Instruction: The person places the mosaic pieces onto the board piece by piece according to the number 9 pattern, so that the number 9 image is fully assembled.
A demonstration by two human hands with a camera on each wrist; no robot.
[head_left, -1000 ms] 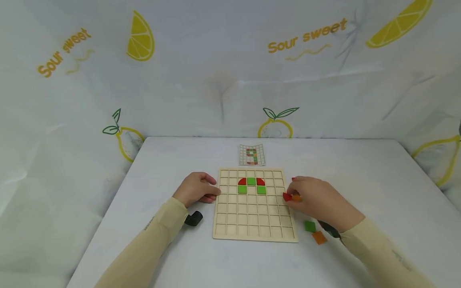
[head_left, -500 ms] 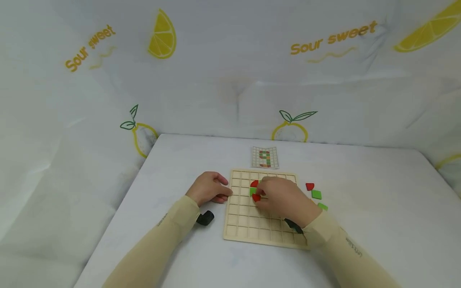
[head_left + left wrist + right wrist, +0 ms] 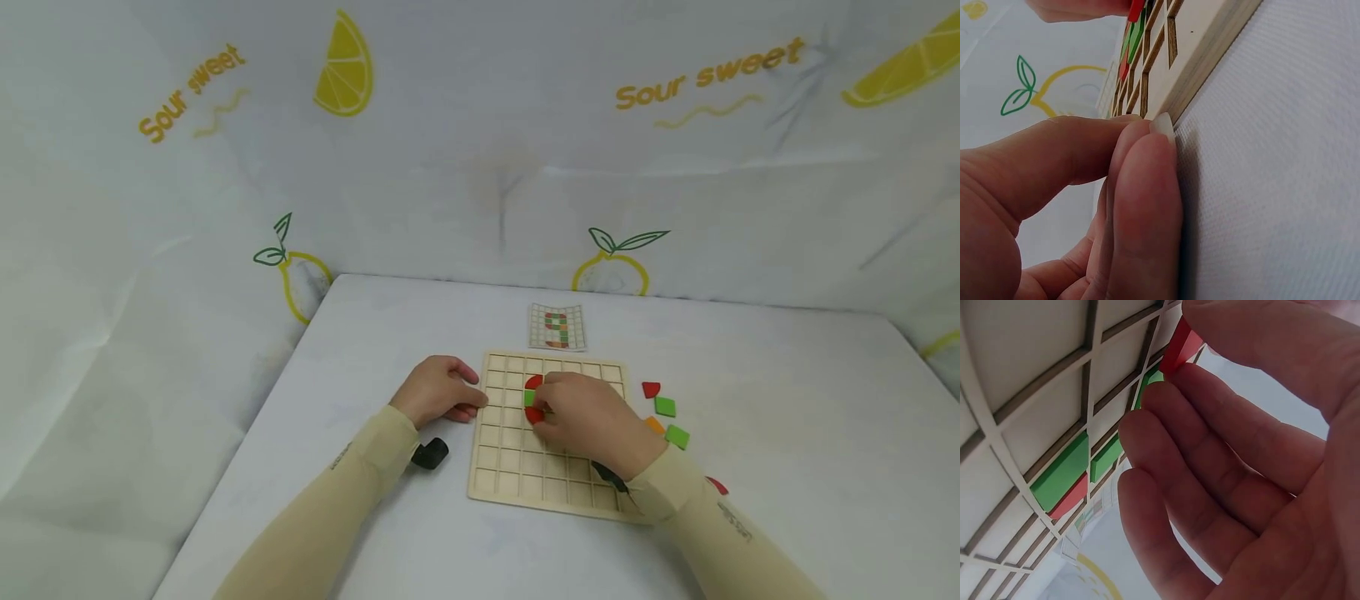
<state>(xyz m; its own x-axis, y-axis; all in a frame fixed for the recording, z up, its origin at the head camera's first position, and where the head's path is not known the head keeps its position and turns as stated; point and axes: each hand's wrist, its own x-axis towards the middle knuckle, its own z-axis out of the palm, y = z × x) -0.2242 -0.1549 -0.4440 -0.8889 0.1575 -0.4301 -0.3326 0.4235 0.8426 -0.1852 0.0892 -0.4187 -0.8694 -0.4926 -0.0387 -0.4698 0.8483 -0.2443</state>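
My right hand [image 3: 592,417] pinches a red quarter-circle tile [image 3: 1182,347] between thumb and forefinger, low over the wooden grid board [image 3: 510,462]. It sits just below a green square tile [image 3: 529,398], which has another red quarter-circle tile [image 3: 534,382] above it. In the right wrist view, the other fingers lie close over the grid, near green tiles [image 3: 1063,472]. My left hand [image 3: 438,390] rests at the board's left edge. Its fingertips [image 3: 1147,169] touch the rim in the left wrist view. Part of the tile pattern is hidden under my right hand.
Loose tiles lie right of the board: a red quarter circle [image 3: 651,389], green squares [image 3: 665,407], an orange piece [image 3: 655,425] and a red piece [image 3: 717,485] by the sleeve. A pattern card [image 3: 557,327] lies behind the board. Black wrist gear [image 3: 431,454] shows beneath the left wrist.
My right hand has moved left from beside the board to over the grid, bringing the red tile along, then lowered it slightly. The left hand stays at the board's edge; the head view has shifted.
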